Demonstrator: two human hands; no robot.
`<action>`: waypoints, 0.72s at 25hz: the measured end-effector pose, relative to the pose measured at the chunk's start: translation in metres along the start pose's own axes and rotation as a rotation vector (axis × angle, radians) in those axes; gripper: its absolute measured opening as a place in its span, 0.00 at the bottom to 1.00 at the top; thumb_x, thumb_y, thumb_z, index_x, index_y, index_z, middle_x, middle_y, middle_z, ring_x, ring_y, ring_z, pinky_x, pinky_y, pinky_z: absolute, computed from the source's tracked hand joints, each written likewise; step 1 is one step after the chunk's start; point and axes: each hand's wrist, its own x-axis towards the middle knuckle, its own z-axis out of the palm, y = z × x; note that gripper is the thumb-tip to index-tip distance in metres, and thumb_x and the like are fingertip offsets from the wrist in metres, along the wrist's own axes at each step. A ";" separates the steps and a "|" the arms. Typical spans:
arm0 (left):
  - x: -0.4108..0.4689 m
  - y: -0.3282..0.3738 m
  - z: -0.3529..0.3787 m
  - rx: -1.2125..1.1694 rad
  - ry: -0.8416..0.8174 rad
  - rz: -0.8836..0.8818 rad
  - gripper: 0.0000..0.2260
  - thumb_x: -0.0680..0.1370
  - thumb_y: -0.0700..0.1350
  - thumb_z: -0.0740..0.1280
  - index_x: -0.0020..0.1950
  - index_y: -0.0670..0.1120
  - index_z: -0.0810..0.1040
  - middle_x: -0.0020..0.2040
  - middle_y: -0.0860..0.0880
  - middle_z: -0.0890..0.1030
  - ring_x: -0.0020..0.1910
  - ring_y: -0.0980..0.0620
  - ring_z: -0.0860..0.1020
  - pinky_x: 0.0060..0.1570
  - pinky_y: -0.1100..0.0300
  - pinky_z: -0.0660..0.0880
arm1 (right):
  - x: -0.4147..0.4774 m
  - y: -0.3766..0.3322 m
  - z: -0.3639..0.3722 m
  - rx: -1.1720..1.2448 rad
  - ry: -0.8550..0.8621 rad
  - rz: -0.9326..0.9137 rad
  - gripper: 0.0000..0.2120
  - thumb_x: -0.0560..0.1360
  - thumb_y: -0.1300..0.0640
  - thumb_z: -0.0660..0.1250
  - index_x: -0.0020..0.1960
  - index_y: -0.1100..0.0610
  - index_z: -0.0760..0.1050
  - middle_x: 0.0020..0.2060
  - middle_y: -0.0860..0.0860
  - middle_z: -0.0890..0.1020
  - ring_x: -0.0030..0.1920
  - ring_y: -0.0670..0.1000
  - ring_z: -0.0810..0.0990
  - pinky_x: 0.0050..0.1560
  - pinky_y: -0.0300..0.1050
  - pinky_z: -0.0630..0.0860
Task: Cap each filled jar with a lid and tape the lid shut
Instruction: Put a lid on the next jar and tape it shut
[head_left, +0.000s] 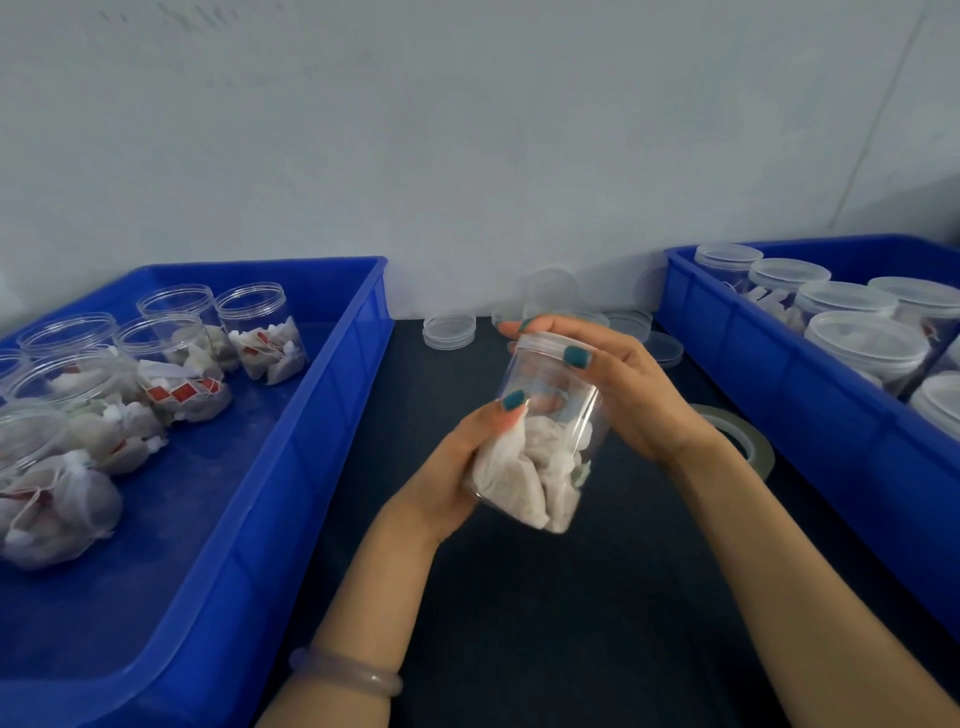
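Partway, it seems: left hand grips a filled jar, right hand curls over its lid, tape roll untouched, open jars waiting.

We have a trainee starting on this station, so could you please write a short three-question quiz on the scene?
1. True or false: the jars in the left blue bin already have lids on.
2. The fingers of the right hand grip which part of the held jar? A) base B) lid C) nothing
3. What lies on the table beside the right blue bin, near the right wrist?
Key: 1 false; 2 B; 3 tape roll.
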 end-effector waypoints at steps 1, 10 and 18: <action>0.002 -0.001 0.000 0.064 0.049 0.003 0.25 0.70 0.65 0.72 0.62 0.51 0.82 0.56 0.48 0.85 0.56 0.49 0.83 0.54 0.56 0.80 | 0.000 -0.001 -0.001 0.007 0.011 0.020 0.15 0.77 0.56 0.63 0.62 0.57 0.78 0.65 0.54 0.79 0.66 0.57 0.77 0.58 0.49 0.78; 0.013 -0.019 0.010 1.230 0.661 0.111 0.41 0.60 0.72 0.70 0.68 0.60 0.61 0.59 0.61 0.76 0.55 0.60 0.76 0.49 0.58 0.76 | 0.003 0.013 0.018 -0.212 0.334 0.205 0.09 0.80 0.59 0.66 0.58 0.53 0.80 0.49 0.45 0.84 0.48 0.38 0.82 0.47 0.30 0.75; 0.021 -0.035 0.009 1.145 0.687 0.178 0.39 0.62 0.64 0.77 0.65 0.58 0.59 0.57 0.64 0.69 0.58 0.59 0.74 0.47 0.62 0.74 | 0.004 0.013 0.026 -0.495 0.375 0.187 0.09 0.79 0.51 0.67 0.59 0.43 0.78 0.57 0.41 0.81 0.60 0.42 0.78 0.63 0.46 0.74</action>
